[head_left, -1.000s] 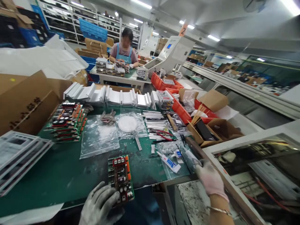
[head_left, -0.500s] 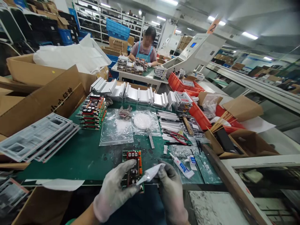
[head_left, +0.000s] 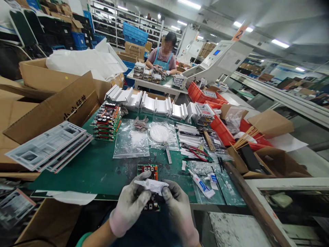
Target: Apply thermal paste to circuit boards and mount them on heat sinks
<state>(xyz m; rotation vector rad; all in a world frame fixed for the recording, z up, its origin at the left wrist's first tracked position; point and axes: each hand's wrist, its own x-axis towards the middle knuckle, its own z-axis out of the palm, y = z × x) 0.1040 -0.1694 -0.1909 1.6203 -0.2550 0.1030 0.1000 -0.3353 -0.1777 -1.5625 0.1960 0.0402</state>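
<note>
A white squeeze tube (head_left: 154, 186) with a tapered nozzle lies across both my gloved hands, its nozzle pointing left. My right hand (head_left: 178, 206) pinches the tube's tail end between thumb and fingers. My left hand (head_left: 131, 204) is curled round the nozzle end, thumb below and fingers above and behind; their exact contact is partly hidden. Under the tube, at the table's front edge, a green circuit board (head_left: 147, 168) with black and orange parts is largely covered by my hands. White and blue tubes (head_left: 202, 185) lie to the right.
Stacked circuit boards (head_left: 106, 121) stand at left beside grey panels (head_left: 48, 145). White metal profiles (head_left: 156, 105) line the back. Plastic bags (head_left: 131, 140), red-handled pliers (head_left: 196, 151) and a caliper (head_left: 168, 153) lie mid-table. Red bins (head_left: 221, 125) flank the right. A co-worker (head_left: 164, 56) sits opposite.
The tube has turned from slanting down-left to nearly level, printed side showing. My left hand has closed in from beside the nozzle to around it. The whole view has shifted slightly.
</note>
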